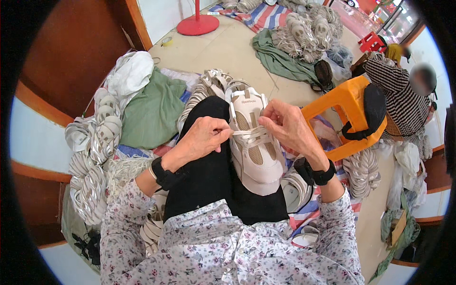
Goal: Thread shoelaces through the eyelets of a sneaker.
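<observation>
No real containers in view; shoes lie in loose heaps on cloths spread on the floor. One heap of pale shoes [92,156] sits at the person's left, beside a green cloth [152,111] and a white bag [130,71]. A second heap [308,31] lies far ahead on another green cloth [278,61] and a striped sheet [263,14]. More pale shoes [363,171] sit at the right, near an orange plastic stool [344,107] tipped on its side. Shoes per heap too tangled to count.

Counted: one shoe in hand, two hands, two black wristbands, one orange stool, one red stool [371,42] far right, one red round stand base [197,24], one roll of tape [167,41] on the floor. One other person in a striped top [399,90] sits at the right.

The shoe [254,142] rests on the person's lap, on the black trousers [209,175], toe toward the person, heel away. It is cream-white with beige mesh panels and a flat white lace [251,137] crossing the middle.

Left hand [202,140] pinches the lace at the shoe's left edge, fingers closed tight on it. Right hand [285,126] pinches the lace near the upper eyelets at the right side, thumb and forefinger closed on it.
</observation>
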Demonstrator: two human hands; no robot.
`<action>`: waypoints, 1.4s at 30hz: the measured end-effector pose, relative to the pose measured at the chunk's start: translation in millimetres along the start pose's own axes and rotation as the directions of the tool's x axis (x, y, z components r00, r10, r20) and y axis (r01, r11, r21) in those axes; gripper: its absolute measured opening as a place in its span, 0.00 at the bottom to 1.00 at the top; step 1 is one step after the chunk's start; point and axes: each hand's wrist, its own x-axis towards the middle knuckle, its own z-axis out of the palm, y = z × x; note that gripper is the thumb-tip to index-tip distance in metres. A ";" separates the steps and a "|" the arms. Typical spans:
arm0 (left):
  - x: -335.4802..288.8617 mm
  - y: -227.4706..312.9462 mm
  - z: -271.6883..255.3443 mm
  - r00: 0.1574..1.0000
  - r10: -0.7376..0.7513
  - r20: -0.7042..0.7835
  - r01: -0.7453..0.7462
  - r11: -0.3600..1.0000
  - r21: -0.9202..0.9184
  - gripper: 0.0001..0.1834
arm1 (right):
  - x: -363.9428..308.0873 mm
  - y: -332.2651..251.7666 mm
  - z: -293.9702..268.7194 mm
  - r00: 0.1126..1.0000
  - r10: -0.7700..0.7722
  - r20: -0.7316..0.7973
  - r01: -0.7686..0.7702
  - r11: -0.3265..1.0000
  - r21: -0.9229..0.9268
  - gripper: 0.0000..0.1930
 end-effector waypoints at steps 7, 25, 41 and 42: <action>0.9 3.9 -0.7 0.997 -0.077 -0.010 0.076 0.994 -0.073 0.11 | 9.0 1.5 -2.0 0.993 0.112 -0.030 -0.116 0.949 -0.294 0.18; -18.8 -3.6 -3.6 0.975 0.104 -0.198 -0.071 0.983 0.170 0.06 | -1.4 65.0 -7.3 0.969 0.224 0.109 -0.248 0.911 0.330 0.11; 8.6 32.0 -24.0 0.853 0.511 -0.110 -0.458 0.831 0.316 0.09 | -27.6 72.5 -19.0 0.986 -0.126 -0.110 0.118 0.990 -0.079 0.04; 7.5 28.2 -22.7 0.887 0.450 -0.109 -0.424 0.884 0.197 0.09 | -27.8 72.0 -16.7 0.989 0.007 -0.148 -0.020 0.996 -0.087 0.04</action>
